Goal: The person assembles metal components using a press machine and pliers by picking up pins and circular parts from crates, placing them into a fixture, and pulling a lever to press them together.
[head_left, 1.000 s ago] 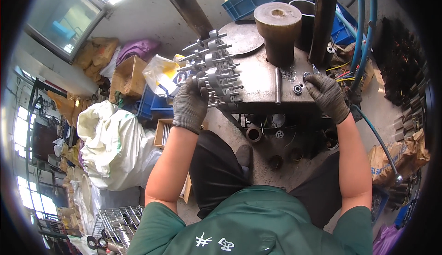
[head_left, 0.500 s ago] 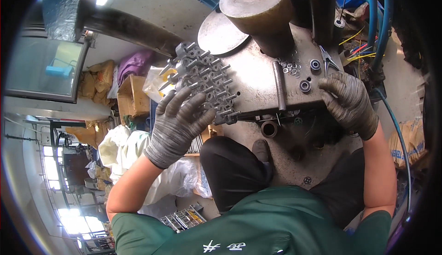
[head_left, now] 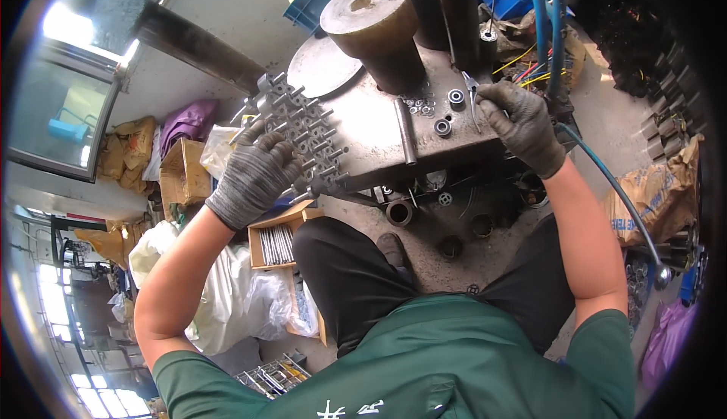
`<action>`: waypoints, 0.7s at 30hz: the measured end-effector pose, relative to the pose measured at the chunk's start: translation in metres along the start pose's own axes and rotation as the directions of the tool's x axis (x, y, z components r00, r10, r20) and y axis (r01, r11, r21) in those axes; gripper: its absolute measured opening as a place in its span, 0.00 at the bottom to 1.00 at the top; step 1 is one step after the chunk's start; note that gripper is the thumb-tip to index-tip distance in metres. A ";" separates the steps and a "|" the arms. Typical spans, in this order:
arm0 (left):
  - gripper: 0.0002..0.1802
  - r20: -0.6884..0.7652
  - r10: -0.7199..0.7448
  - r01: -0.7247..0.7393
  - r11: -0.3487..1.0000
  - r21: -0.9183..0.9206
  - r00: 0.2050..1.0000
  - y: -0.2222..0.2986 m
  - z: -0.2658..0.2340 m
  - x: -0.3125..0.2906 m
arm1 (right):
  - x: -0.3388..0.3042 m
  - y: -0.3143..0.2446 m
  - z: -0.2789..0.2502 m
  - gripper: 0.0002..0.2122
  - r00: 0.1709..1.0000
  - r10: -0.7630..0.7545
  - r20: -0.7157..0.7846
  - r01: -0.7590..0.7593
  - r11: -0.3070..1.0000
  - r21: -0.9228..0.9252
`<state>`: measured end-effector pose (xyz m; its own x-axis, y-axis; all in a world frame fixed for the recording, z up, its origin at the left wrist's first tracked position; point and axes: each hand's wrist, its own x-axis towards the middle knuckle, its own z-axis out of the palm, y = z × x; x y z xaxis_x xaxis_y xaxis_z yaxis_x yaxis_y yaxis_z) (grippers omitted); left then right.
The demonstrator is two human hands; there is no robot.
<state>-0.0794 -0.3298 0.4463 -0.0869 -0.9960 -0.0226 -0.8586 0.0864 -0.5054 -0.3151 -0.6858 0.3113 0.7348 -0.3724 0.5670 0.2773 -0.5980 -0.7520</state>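
Observation:
My left hand, in a grey work glove, has its fingers bent round a part at the near-left edge of a stack of grey metal parts with pins. My right hand, gloved likewise, is closed in a pinch at the right end of the bench. Its fingertips overlap the handles of the pliers; what they pinch is hidden. Two ring bearings, a far bearing and a nearer bearing, lie left of that hand. Beside them are several small washers and a metal rod.
A thick metal column with a round top stands on the metal bench, beside a round plate. Blue hoses hang at the right. Below left is a wooden box of thin rods. A short pipe is under the bench edge.
The view has swung, shifting the scene leftward. My left hand's spread fingers have bent onto the metal parts. My right hand has come up to the pliers, its fingers still pinched.

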 end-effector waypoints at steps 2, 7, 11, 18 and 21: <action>0.09 -0.012 0.004 -0.004 0.999 -0.034 1.000 0.003 -0.007 0.002 | -0.003 0.010 0.004 0.09 1.000 0.024 -0.017 -0.025 0.997 -0.069; 0.06 0.049 -0.063 0.060 0.997 0.047 0.997 0.009 -0.022 0.000 | 0.003 0.028 0.005 0.12 0.996 0.090 0.029 -0.064 0.865 -0.498; 0.18 0.033 -0.206 0.206 0.979 0.003 0.978 0.045 -0.053 0.008 | 0.001 0.043 0.011 0.15 0.983 0.183 0.006 -0.125 0.692 -0.711; 0.28 0.101 -0.345 0.350 0.806 -0.478 0.933 0.135 0.002 0.099 | 0.022 0.045 0.028 0.23 0.920 0.392 0.017 -0.203 0.515 -0.833; 0.28 0.175 -0.424 0.452 0.744 -0.492 0.888 0.144 0.048 0.132 | 0.029 0.041 0.030 0.26 0.892 0.451 0.004 -0.234 0.469 -0.852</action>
<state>-0.1897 -0.4497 0.3292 0.3756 -0.9258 0.0429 -0.9266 -0.3742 0.0377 -0.2645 -0.6997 0.2869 0.7831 -0.5995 0.1654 -0.5689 -0.7980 -0.1987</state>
